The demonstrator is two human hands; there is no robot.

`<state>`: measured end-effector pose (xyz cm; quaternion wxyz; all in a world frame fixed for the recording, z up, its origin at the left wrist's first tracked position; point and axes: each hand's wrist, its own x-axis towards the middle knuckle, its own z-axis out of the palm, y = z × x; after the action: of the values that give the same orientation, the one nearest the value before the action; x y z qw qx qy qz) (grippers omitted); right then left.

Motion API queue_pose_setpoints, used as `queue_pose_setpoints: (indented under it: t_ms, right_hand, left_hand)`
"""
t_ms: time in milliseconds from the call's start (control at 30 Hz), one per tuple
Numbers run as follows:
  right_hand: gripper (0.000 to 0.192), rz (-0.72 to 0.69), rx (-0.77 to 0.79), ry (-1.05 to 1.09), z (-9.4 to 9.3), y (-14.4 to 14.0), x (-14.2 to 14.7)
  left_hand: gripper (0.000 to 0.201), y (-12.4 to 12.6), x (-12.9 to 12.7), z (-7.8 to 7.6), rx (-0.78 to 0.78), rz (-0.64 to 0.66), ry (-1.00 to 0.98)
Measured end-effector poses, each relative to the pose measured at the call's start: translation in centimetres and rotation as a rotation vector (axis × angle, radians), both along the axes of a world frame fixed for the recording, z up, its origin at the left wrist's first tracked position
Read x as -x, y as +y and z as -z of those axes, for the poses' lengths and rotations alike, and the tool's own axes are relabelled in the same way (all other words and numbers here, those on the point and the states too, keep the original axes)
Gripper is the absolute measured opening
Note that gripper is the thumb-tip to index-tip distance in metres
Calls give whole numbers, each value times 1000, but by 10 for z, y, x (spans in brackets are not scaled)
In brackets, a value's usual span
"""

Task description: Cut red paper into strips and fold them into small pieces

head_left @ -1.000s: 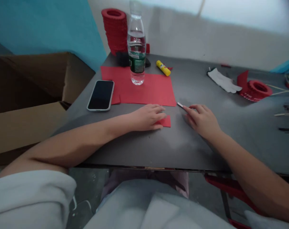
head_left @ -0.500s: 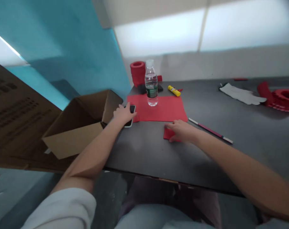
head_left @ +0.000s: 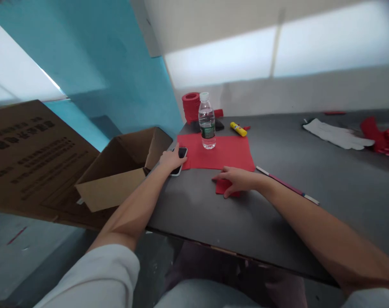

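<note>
Left hand [head_left: 171,159]: flat on smartphone [head_left: 180,156], holding nothing.
Right hand [head_left: 237,179]: fingers spread, pressing folded red paper [head_left: 224,188] on table [head_left: 310,171].
Technique: keep pressure even along the crease.

A clear water bottle [head_left: 207,124] is seen standing upright on a large red paper sheet [head_left: 228,152] at the far left of the dark desk [head_left: 310,171]. Behind it, a red stack [head_left: 191,107] is set against the wall. A yellow glue stick [head_left: 238,128] is laid just beside the sheet. A white glove [head_left: 337,134] is spread far right, and an open cardboard box [head_left: 123,169] is parked off the desk's left edge.
</note>
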<state>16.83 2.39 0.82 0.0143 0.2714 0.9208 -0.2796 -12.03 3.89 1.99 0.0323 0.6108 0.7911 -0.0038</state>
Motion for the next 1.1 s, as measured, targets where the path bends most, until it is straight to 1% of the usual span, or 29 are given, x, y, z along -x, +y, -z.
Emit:
queue_pose_setpoints:
  t_ms: [100, 233, 333, 433, 533, 667, 800, 933, 1100]
  right_hand:
    - [67, -43, 14, 102, 7, 2, -2]
    - [63, -36, 30, 228, 18, 4, -6]
    - [53, 0, 69, 289, 22, 5, -6]
    - [45, 35, 31, 292, 25, 4, -3]
    - [40, 49, -46, 300, 28, 2, 0]
    - [42, 84, -92, 339, 33, 2, 0]
    - [42, 97, -128, 336, 38, 4, -3]
    - [44, 115, -141, 338, 40, 4, -3]
    - [45, 101, -155, 352, 37, 2, -1]
  left_hand:
    - [90, -9, 26, -3, 16, -5, -98]
    - [99, -29, 69, 0, 7, -117, -353]
    - [98, -44, 83, 6, 37, -146, -451]
    - [102, -53, 81, 8, 37, -92, -551]
    - [105, -57, 74, 6, 34, -49, -590]
    - [109, -59, 71, 3, 71, -35, -568]
    - [113, -58, 73, 5, 87, 0, -551]
    - [117, -56, 73, 7, 106, -17, -552]
    - [117, -56, 71, 6, 113, -33, -517]
